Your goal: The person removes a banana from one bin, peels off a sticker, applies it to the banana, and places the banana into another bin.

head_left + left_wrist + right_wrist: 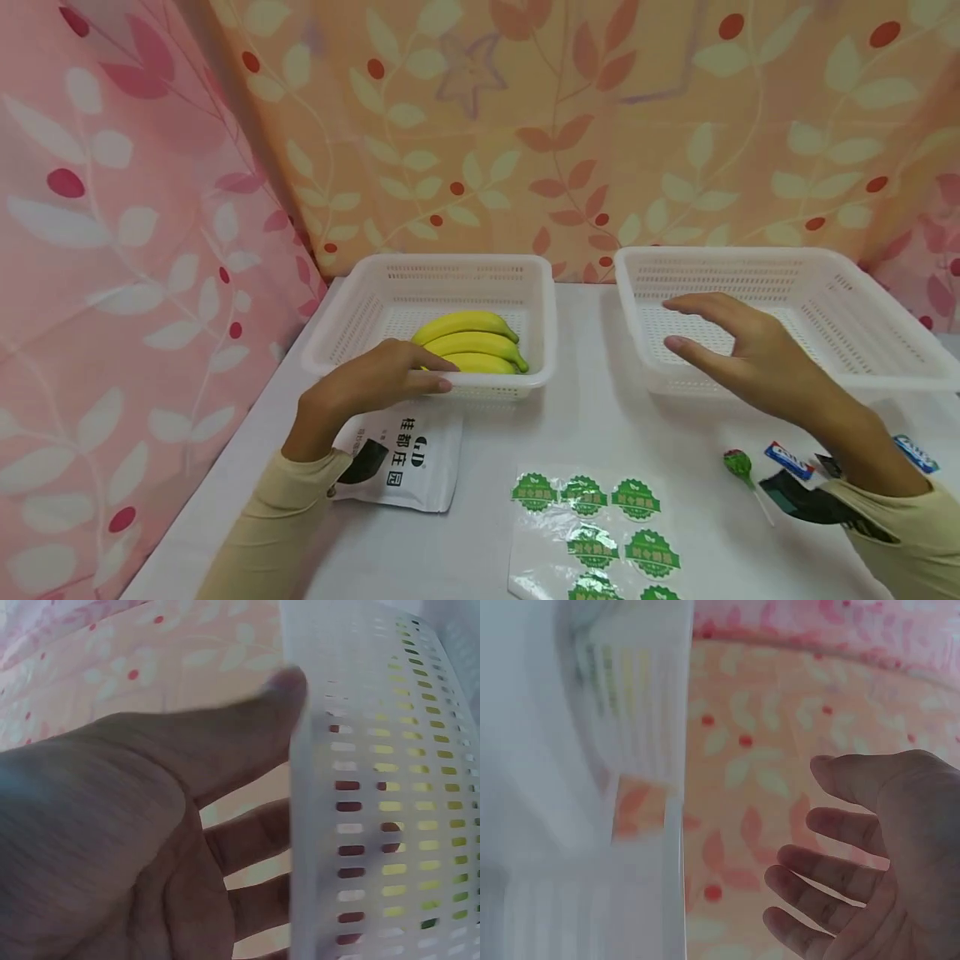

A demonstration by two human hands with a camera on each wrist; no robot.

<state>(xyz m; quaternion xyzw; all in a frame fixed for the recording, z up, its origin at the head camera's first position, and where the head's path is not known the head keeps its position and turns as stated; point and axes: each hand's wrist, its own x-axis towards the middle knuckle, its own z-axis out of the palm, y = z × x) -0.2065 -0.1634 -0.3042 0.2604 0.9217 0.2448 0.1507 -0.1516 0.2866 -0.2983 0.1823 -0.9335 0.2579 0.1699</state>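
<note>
My left hand (378, 379) grips the front rim of the left white plastic basket (549, 325). In the left wrist view, the thumb of that hand (150, 825) lies at the rim and the fingers reach inside, partly showing through the holes of the basket wall (390, 817). A bunch of yellow bananas (472, 343) lies in the basket, just beside those fingers. My right hand (765, 358) hovers over the right white basket (750, 254), its thumb and fingers spread apart. Nothing is between the fingers of this hand (870, 855) in the right wrist view.
A white pouch (420, 454) with dark lettering lies under my left wrist. Green round stickers (592, 546) on a clear sheet are at the front middle. A lollipop (738, 465) and small blue wrapped candies (789, 461) lie near my right forearm. Floral cloth (480, 133) hangs behind.
</note>
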